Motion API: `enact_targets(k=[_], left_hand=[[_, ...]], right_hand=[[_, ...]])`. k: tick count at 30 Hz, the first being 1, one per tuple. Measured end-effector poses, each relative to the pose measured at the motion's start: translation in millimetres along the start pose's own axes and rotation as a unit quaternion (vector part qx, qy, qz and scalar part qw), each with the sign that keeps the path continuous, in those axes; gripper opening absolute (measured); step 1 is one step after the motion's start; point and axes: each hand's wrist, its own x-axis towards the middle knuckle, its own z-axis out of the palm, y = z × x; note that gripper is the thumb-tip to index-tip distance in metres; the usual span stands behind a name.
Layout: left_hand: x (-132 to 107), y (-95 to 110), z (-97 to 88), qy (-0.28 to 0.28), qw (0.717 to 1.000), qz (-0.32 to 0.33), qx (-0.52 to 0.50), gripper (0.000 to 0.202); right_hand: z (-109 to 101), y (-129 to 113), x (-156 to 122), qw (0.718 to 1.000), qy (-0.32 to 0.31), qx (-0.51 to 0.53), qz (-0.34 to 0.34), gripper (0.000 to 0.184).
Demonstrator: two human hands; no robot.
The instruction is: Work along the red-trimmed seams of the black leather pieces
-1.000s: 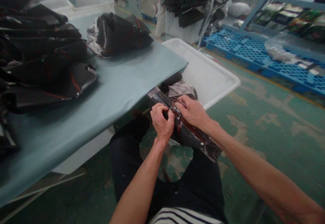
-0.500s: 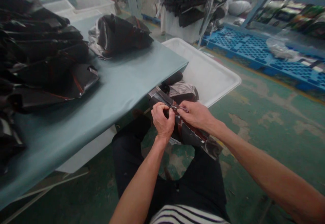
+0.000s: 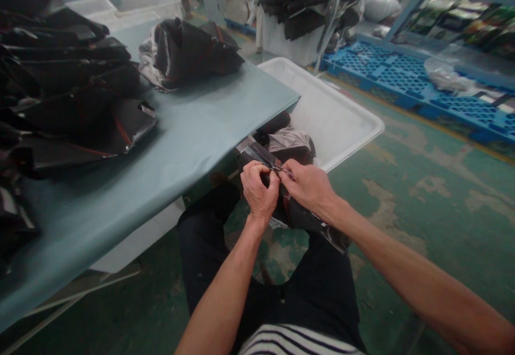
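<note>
A black sewn fabric piece [image 3: 298, 213] with reddish-brown trim lies across my lap, one end near the table edge. My left hand [image 3: 259, 189] pinches its upper edge between thumb and fingers. Close against those fingertips, my right hand [image 3: 308, 183] is closed round a small slim scissor-like tool [image 3: 285, 171], its tip at the pinched spot. Fingers cover most of the tool, so its exact kind is unclear. Just beyond the hands, more black and grey sewn pieces [image 3: 292, 143] rest in a white plastic bin [image 3: 336, 111].
On my left stands a table with a blue-green cover [image 3: 193, 130]. It bears a tall stack of black sewn pieces [image 3: 68, 92] and a separate black and grey bundle [image 3: 193, 52]. Blue pallets [image 3: 374, 68] and a loaded rack [image 3: 454, 17] stand at the back right.
My right hand has shifted slightly left, bringing the tool closer to my left fingertips. My left hand keeps its pinch in almost the same place.
</note>
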Motion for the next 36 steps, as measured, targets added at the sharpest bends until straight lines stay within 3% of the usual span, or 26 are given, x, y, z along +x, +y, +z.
enact_targets(k=[6,15,22,27,30,36], left_hand=[[1,3,-1.0,-0.002,1.0,-0.009,0.01,0.014],[2,3,0.0,-0.003,1.0,-0.012,0.018,0.014],[2,2,-1.0,-0.003,1.0,-0.009,0.015,0.014],[2,2,-0.6,-0.001,1.0,-0.006,0.009,0.013],[2,1,0.0,0.0,1.0,-0.005,0.014,0.013],[2,0,-1.9,-0.01,1.0,-0.001,0.026,0.013]], right_hand=[[1,-8,1,0.999,0.0,-0.047,-0.015,0.031],[7,-1,4,1.0,0.013,0.021,0.014,0.028],[-1,-6,3,0.998,-0.006,-0.053,-0.034,0.032],[6,0,1,0.996,0.0,-0.051,-0.072,0.031],[-1,-2,1,0.997,0.039,0.006,-0.062,0.028],[-60,-16,15,0.955,0.228,0.184,-0.05,0.028]])
